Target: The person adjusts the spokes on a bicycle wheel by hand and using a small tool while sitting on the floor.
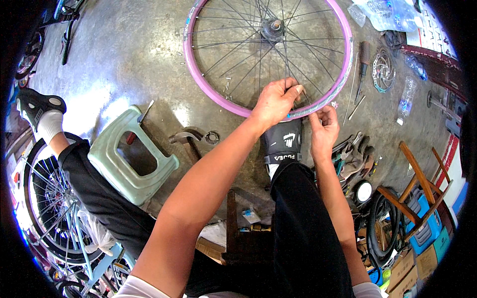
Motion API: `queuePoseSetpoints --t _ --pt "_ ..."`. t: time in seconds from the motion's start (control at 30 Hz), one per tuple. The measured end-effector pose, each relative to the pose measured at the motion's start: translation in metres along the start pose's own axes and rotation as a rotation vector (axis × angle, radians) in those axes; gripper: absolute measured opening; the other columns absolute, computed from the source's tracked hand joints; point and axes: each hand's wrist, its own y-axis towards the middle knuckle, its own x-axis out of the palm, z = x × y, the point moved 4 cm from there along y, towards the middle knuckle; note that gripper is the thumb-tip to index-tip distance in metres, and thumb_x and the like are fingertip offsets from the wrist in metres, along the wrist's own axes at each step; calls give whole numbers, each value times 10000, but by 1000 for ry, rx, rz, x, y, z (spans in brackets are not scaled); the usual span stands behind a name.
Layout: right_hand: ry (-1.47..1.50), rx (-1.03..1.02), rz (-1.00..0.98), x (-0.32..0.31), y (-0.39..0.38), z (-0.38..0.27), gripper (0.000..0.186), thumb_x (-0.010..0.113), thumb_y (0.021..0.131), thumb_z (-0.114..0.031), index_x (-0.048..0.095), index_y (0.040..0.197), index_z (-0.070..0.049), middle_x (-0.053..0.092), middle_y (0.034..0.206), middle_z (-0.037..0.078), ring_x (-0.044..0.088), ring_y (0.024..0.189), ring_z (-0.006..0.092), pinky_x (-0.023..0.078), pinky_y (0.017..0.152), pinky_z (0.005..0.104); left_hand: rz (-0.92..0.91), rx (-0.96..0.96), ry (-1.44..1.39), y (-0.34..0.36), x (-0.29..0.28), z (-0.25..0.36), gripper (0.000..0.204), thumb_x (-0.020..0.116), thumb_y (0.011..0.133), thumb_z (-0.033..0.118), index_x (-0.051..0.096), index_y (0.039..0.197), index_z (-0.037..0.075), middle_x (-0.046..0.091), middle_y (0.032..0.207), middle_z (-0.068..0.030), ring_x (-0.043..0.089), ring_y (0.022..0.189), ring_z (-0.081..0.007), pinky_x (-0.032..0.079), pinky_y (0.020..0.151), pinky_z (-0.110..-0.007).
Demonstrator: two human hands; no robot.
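A bicycle wheel with a purple rim (340,74), black spokes and a central hub (273,30) is in front of me. My left hand (280,102) is inside the lower part of the rim, fingers curled round a spoke. My right hand (323,126) is at the rim's outer lower-right edge, fingers bent together; what they hold is too small to make out. Below the wheel is my black shoe (283,141). Right of the wheel lie a screwdriver (364,57), a brake disc (384,69) and thin rods (351,92).
A pale green stool (112,144) stands left, near a hammer (189,141). Bicycle wheels (47,193) crowd the lower left. Gloves and tools (355,159), a wooden chair frame (412,203) and a blue case (425,228) are right. A plastic bottle (405,99) lies upper right.
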Motion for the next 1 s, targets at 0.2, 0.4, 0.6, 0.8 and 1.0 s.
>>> queuePoseSetpoints --t 0.2,0.4,0.6,0.8,1.0 --pt "-93 -70 -5 -3 -1 -4 109 748 927 -48 648 960 -18 570 900 -4 549 804 98 464 750 248 3 8 19 2 -1 -3 209 596 1060 222 685 990 46 656 815 21 529 679 -54 463 629 -242" --pt "19 -9 2 -2 2 8 116 744 929 -44 642 974 -13 562 902 -2 547 802 95 461 748 241 8 9 55 1 0 1 218 596 1059 227 692 1012 38 663 823 12 540 686 -59 469 633 -246" --pt "0 -39 -9 3 -3 -5 112 742 929 -40 642 971 -13 559 885 -5 546 787 93 466 744 245 18 -2 33 -1 -1 2 221 600 1058 233 694 1015 38 668 831 10 548 692 -62 474 637 -248" --pt "-80 -13 16 -1 -1 2 120 754 913 -35 646 962 -12 543 870 2 536 783 91 467 732 257 11 2 30 0 -1 3 215 601 1058 226 691 1011 36 664 826 14 546 692 -59 475 637 -244" --pt "-57 -59 24 2 3 -2 133 762 905 -47 642 940 -3 533 855 10 524 765 106 458 730 259 12 -7 -10 0 0 0 212 598 1061 223 687 1014 35 655 819 17 541 693 -58 474 641 -242"
